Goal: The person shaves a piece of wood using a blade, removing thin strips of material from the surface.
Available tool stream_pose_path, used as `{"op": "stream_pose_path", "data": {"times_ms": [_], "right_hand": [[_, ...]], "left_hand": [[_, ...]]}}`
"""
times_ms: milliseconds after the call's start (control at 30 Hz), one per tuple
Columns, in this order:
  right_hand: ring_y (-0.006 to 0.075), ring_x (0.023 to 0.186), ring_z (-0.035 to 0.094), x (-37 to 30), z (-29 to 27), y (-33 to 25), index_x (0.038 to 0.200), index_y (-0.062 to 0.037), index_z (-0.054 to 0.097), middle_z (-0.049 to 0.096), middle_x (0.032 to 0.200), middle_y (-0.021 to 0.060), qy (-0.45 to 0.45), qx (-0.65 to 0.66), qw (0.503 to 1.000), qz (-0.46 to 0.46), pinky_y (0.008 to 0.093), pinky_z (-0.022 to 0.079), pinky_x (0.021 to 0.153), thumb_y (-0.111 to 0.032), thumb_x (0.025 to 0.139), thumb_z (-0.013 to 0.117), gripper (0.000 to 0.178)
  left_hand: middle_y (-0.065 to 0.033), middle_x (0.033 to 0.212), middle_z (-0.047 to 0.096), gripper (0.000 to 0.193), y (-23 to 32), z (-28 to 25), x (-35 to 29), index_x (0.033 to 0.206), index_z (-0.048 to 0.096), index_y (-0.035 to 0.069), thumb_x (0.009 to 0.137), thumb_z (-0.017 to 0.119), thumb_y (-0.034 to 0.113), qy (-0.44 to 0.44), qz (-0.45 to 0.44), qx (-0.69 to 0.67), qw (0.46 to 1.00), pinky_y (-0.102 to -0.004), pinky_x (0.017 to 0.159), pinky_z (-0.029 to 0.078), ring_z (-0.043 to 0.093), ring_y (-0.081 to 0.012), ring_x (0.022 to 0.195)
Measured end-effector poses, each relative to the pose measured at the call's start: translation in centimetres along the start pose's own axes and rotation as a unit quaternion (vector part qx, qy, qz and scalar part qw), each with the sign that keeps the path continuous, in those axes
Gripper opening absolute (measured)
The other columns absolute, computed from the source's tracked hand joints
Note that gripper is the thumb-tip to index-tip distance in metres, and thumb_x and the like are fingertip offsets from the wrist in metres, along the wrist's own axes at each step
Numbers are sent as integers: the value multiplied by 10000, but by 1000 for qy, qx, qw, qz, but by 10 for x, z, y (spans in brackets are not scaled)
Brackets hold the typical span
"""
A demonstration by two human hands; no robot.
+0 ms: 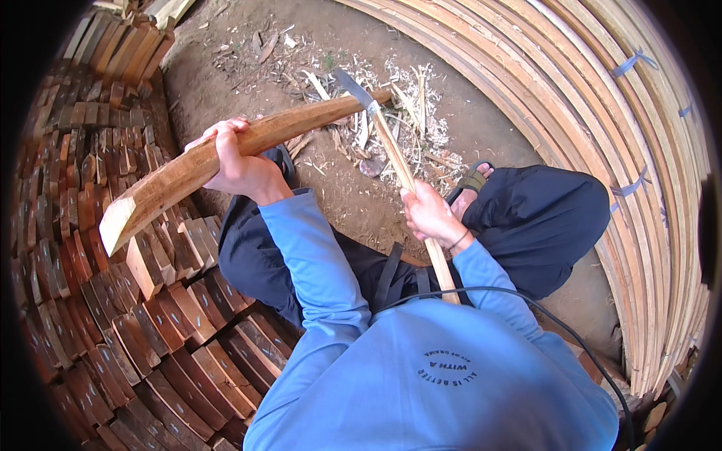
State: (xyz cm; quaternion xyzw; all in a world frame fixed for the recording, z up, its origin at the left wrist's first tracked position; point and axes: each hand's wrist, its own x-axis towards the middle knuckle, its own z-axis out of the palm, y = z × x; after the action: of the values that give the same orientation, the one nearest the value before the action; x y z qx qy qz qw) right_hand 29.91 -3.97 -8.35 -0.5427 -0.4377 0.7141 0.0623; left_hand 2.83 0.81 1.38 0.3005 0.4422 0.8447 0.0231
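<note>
Wooden beam [280,128] lies slantwise, clasped by the left fingers [226,143].

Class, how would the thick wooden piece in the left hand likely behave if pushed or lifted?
The wooden piece is probably stiff and fairly heavy, being thick timber. Its flat faces should resist rolling. Bare wood grain suggests little slipperiness.

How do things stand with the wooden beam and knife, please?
Left hand gripping wooden beam. Right hand clasping knife by its long wooden handle, blade across beam's far end. Wood shavings littering dirt floor beyond.
</note>
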Motion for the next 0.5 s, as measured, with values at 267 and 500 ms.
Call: {"op": "stream_pose_path", "data": {"times_ms": [267, 500], "right_hand": [[175, 384, 535, -14, 2, 7, 1059, -3, 500, 505, 587, 48, 1, -8, 1000, -10, 351, 434, 362, -266, 1080, 454, 268], [170, 373, 531, -33, -4, 2, 1018, -10, 492, 520, 574, 53, -16, -6, 999, -33, 343, 430, 360, -241, 1080, 452, 243]], "left_hand": [[-152, 753, 601, 115, -3, -11, 6, 884, 521, 4, 812, 605, -26, 18, -14, 0, 1000, -380, 670, 561, 618, -217, 646], [-167, 757, 637, 107, -1, -5, 12, 878, 572, -36, 777, 608, -36, 64, -22, 29, 997, -370, 674, 562, 635, -230, 646]]}}
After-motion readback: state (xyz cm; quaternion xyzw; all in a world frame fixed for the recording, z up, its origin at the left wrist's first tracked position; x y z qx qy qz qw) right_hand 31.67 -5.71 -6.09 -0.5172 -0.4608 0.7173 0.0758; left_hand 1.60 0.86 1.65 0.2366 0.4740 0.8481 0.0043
